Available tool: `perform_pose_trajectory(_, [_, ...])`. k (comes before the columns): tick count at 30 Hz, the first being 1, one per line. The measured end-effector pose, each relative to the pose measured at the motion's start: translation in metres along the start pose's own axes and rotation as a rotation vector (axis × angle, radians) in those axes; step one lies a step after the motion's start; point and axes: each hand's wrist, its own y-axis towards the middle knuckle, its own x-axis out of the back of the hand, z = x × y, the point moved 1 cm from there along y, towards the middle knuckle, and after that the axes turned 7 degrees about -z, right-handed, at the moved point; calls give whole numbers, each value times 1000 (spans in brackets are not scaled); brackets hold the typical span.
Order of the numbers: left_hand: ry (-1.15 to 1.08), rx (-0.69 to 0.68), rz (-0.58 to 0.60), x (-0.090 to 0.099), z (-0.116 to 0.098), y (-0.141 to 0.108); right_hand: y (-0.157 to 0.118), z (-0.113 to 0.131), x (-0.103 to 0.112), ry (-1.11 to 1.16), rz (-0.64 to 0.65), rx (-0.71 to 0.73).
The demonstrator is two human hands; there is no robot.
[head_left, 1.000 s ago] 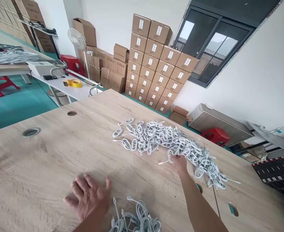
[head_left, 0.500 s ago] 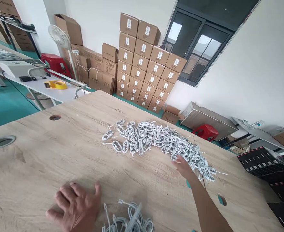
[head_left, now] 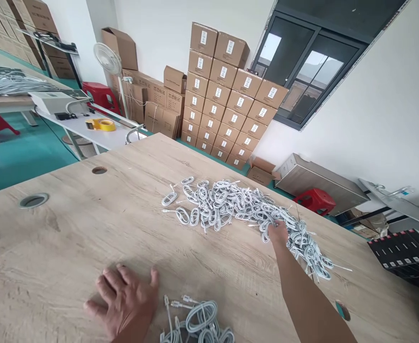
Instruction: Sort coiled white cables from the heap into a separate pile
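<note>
Under right hand (head_left: 278, 233), coiled white cables (head_left: 227, 205); grip unclear. Beside flat left hand (head_left: 124, 300), smaller cable bundle (head_left: 198, 321). Hands well apart.

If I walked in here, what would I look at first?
The big heap of coiled white cables on the wooden table would catch your eye first, with the right hand touching it. Behind the table rises a tall stack of cardboard boxes, next to a dark window. A smaller cable bundle lies near the left hand.
</note>
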Motion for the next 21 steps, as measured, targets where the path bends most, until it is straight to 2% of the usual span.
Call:
perform_pose_trajectory(3, [-18,-2,-25,1,-1,0,0,-10,11,31,43,45])
perform_pose_trajectory(6, [-24,2,-32,-1,-1,0,-6,-12,7,64,63,68])
perform_pose_trajectory(10, [-22,16,-3,-2,-1,1,-11,-2,-6,76,57,50])
perform_pose_trajectory(13, [-21,24,-12,2,-3,0,-14,9,-6,87,0,38])
perform_pose_trajectory(16, [-41,37,-6,9,-7,-2,-22,11,10,119,-19,38])
perform_pose_trajectory(18, [-97,57,37,14,-10,-4,-39,1,28,139,-1,34])
perform_pose_trajectory(21, [-164,43,101,19,-12,-8,-94,-33,61,375,174,-8])
